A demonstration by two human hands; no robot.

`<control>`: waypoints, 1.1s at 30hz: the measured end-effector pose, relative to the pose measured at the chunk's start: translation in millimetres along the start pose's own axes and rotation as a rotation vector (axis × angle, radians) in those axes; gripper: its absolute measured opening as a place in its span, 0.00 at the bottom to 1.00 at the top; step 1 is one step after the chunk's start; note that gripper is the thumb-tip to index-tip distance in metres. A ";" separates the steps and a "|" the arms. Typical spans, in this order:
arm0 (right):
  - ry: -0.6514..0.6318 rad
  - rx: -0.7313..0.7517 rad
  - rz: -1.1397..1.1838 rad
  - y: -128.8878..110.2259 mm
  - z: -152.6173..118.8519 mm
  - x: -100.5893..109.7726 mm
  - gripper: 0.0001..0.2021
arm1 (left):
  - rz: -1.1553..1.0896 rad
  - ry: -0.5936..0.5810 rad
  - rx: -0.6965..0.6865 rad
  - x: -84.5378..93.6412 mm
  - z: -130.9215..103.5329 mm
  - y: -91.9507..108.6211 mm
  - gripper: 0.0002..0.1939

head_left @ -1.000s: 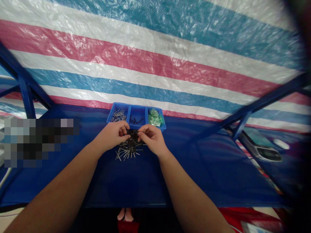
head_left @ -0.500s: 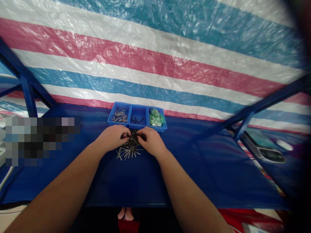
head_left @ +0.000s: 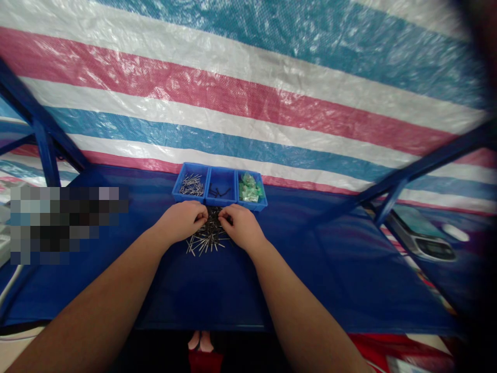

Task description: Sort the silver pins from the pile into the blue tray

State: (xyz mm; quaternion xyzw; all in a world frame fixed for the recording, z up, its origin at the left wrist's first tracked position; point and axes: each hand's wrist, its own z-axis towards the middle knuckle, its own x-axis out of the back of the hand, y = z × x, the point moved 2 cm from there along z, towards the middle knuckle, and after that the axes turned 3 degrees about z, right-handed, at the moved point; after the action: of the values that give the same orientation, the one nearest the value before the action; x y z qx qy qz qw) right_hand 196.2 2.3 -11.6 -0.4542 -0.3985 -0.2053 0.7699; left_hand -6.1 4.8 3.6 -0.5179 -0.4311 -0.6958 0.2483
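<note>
A pile of thin silvery and dark metal pieces [head_left: 209, 239] lies on the blue table, between and below my hands. My left hand [head_left: 185, 220] is at the pile's left edge, fingers pinched together. At the right edge, my right hand [head_left: 241, 224] has thumb and fingertips closed too. Whatever either pinch holds is too small to make out. Just beyond stand three joined blue bins: the left bin [head_left: 189, 198] holds silvery pins, the middle bin [head_left: 220, 201] a few black pieces, and the right bin [head_left: 252, 205] green and clear plastic packets.
Blue metal frame bars [head_left: 46, 150] rise on both sides of the blue table [head_left: 326, 269]. Behind it hangs a striped plastic sheet [head_left: 233, 93]. A grey device like a scale [head_left: 430, 247] sits at the far right. A blurred-out patch covers the left side.
The fingers of both hands have shifted slightly at the pile and look more closed at the tips. The bins and the pile look nearly the same.
</note>
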 end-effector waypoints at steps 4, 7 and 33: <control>0.012 0.000 0.002 0.2 0.7 -0.1 0.03 | -0.008 -0.006 0.007 -0.4 -0.1 -0.6 0.07; 0.037 -0.002 0.040 0.4 0.9 2.1 0.03 | -0.008 -0.008 0.005 -0.7 -0.2 -1.4 0.07; 0.404 -0.082 0.744 20.0 7.0 -11.8 0.28 | -0.009 -0.012 -0.002 0.8 -1.8 -3.3 0.07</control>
State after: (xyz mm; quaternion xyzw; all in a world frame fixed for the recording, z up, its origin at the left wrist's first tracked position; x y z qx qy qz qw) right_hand 199.7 17.9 -29.9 -0.5478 -0.0399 -0.0141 0.8355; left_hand -9.9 5.1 3.1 -0.5204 -0.4343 -0.6942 0.2420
